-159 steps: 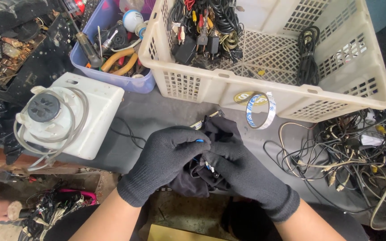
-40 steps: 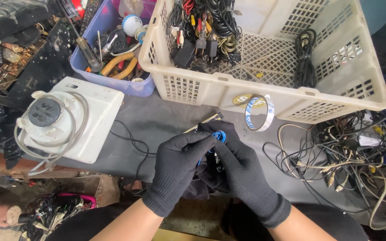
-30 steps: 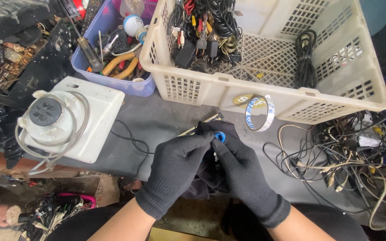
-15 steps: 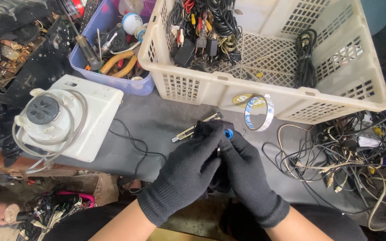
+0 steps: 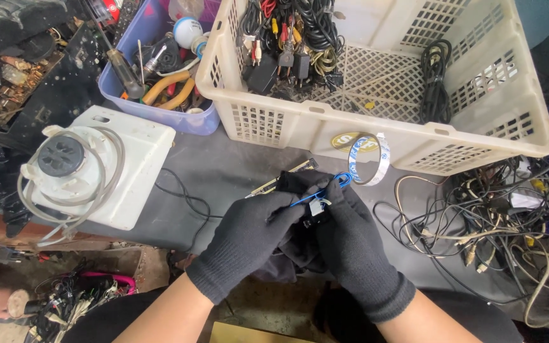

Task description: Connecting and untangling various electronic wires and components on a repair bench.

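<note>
Two black-gloved hands are meeting at the middle of a cluttered grey worktable [image 5: 223, 166], so taking things from nine o'clock across. A white boxy appliance [image 5: 131, 159] is sitting at nine o'clock, with a clear hose [image 5: 71, 206] looping around it. At eleven o'clock a blue tub [image 5: 189, 121] is holding screwdrivers, pliers and a bulb.

The left hand [image 5: 249, 244] is coming in from seven o'clock, its thumb and forefinger pinching a thin blue wire [image 5: 301, 201]. A slim metal strip [image 5: 281, 181] is poking out from the fingertips toward ten o'clock. The wire is running up to a small loop at one o'clock of the hands, above a small black part with a pale tag [image 5: 316, 207]. The right hand [image 5: 357, 248] is reaching in from five o'clock, its fingers curling around that part and bracing it. A dark bundle [image 5: 290, 260] is hanging beneath both palms; what it is cannot be told.

Judging from this, the hands are working the blue wire at the small part, midway through the fiddly bit. Any further handling is calling for a steady brace from the right hand and a gentle, fine pinch from the left, since the wire looks thin.

A ring of tape [image 5: 370, 159] is leaning against a cream lattice basket [image 5: 440, 143] at twelve to two o'clock, which is holding black cables and plugs. A tangle of loose cables [image 5: 497, 216] is sprawling at three o'clock.
</note>
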